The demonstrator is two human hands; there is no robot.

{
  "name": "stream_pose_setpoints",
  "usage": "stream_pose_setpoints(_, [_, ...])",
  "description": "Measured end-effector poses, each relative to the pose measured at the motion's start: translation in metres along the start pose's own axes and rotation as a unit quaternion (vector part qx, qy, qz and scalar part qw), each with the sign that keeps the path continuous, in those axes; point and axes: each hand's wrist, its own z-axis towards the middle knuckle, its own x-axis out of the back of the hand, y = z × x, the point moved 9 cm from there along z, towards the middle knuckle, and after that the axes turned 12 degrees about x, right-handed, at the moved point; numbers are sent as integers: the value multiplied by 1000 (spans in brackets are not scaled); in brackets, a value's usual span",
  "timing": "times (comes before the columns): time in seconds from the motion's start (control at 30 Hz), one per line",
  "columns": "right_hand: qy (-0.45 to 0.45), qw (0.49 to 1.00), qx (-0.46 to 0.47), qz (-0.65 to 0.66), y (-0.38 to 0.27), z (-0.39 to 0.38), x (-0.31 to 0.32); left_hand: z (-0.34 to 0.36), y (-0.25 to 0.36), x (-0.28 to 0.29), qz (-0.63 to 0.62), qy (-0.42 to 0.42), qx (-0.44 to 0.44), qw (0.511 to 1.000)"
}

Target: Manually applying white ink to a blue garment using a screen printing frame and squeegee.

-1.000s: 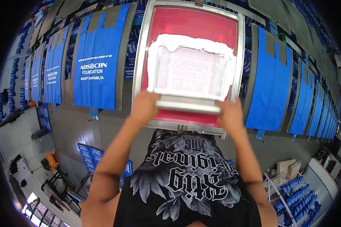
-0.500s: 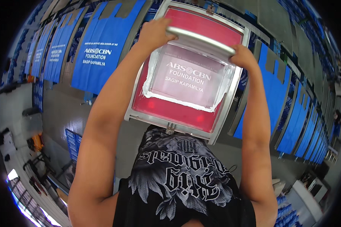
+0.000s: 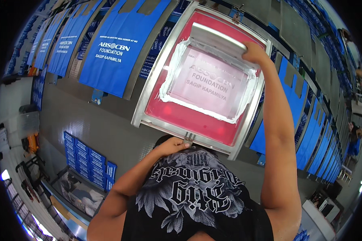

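Rectangular metal frame (image 3: pixel 167 60), red screen (image 3: pixel 193 119), right hand (image 3: pixel 254 54) gripping long squeegee (image 3: pixel 218 42) at two o'clock, left hand (image 3: pixel 174 146) pinching metal clip (image 3: pixel 189 137) at six

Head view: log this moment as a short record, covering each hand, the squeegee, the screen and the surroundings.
Left hand: at the metal bracket on the frame's near edge; exact grip unclear
Right hand: gripping the squeegee's right end
Squeegee: across the screen's far part
Screen: red, with a pale printed window, inside a metal frame
White paste: along the window's edges
Left side: printed blue bag
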Motion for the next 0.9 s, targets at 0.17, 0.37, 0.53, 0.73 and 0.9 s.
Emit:
stream_pose_setpoints(0.17, [-1, 999, -39, 24, -10, -14, 13, -28, 31, -14, -79, -47, -50, 995])
stream_pose_setpoints(0.37, [-36, 997, -73, 7, -72, -79, -5, -21, 31, -16, -55, -39, -62, 996])
stream_pose_setpoints(0.53, [10, 998, -60, -1, -203, -194, -47, -11, 19, -8, -81, -5, -47, 996])
stream_pose_setpoints(0.73, [191, 980, -24, 42, -213, -216, -41, 4, -2, 6, -36, 65, 46, 996])
stream_pose_setpoints(0.9, [65, 985, -149, 52, -133, -246, -52, 13, -12, 5, 3, 98, 75, 992])
